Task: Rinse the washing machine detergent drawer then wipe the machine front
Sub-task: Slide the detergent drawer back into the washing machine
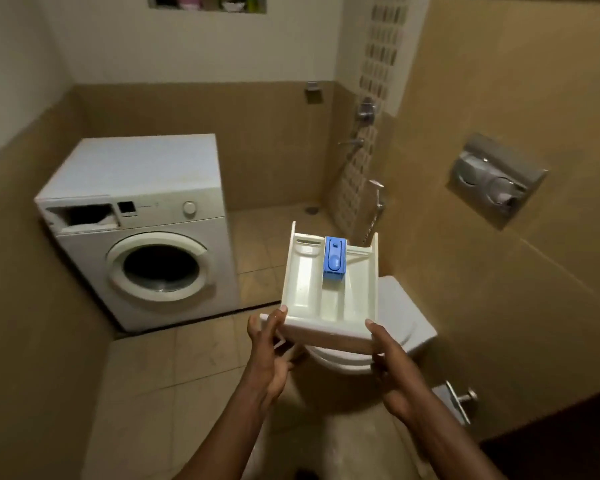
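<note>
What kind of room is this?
It looks like a bathroom that also holds the laundry: a toilet with a flush plate on the wall, a wall tap, and a washing machine.

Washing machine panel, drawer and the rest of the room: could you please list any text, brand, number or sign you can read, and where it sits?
No text can be read anywhere.
Washing machine panel: a faint line of print between the dark display and the dial, too small and blurred to read.
Drawer: its blue insert has moulded shapes only, no legible marking.
Flush plate: no lettering visible.
</note>
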Motion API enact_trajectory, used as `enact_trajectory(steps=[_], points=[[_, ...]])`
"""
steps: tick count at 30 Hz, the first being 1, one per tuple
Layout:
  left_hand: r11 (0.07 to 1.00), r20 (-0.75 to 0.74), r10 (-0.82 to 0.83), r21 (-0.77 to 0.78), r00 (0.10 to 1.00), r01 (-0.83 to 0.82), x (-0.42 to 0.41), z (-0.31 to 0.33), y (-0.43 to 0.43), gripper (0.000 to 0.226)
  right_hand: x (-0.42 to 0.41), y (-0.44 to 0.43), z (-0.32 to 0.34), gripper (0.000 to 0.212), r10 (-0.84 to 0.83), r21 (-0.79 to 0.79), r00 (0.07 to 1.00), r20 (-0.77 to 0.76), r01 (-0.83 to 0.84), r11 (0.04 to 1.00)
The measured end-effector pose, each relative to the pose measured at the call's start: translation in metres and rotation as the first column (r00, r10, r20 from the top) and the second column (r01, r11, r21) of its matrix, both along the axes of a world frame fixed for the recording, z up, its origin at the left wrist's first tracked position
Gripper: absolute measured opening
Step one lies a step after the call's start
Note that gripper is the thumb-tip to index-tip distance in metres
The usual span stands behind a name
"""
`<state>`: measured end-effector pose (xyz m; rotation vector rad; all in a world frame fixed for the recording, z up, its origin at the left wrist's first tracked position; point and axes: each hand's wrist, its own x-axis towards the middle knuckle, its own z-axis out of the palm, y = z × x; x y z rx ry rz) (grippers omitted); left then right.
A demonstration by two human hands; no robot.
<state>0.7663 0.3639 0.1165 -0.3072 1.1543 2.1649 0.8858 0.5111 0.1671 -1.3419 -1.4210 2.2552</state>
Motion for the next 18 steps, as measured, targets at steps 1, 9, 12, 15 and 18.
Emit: enact_trajectory(steps=[1,9,12,15,18], points=[[0.999,0.002,0.04,-0.001,0.999,-0.04,-0.008,0.0,-0.009,0.084,-0.015,-0.003,-0.004,0.038,0.042,0.055,0.999,0.006,-0.043,0.998],[0.944,-0.005,0.308,-0.122,0.951,-0.307,-0.086,0.001,-0.069,0.093,-0.14,-0.024,-0.043,0.066,0.441,0.184,0.893,-0.09,-0.42,0.889],[0.913,-0.037,0.368,-0.177,0.929,-0.368,-0.113,0.01,-0.079,0.107,-0.18,-0.034,-0.04,0.048,0.553,0.191,0.828,-0.099,-0.529,0.827],[0.875,-0.039,0.45,-0.181,0.892,-0.45,-0.135,0.017,-0.086,0.102,-0.221,-0.039,-0.041,0.045,0.636,0.218,0.764,-0.11,-0.606,0.765],[0.837,-0.028,0.522,-0.179,0.853,-0.518,-0.149,0.017,-0.095,0.088,-0.25,-0.051,-0.044,0.053,0.684,0.234,0.725,-0.083,-0.653,0.721]])
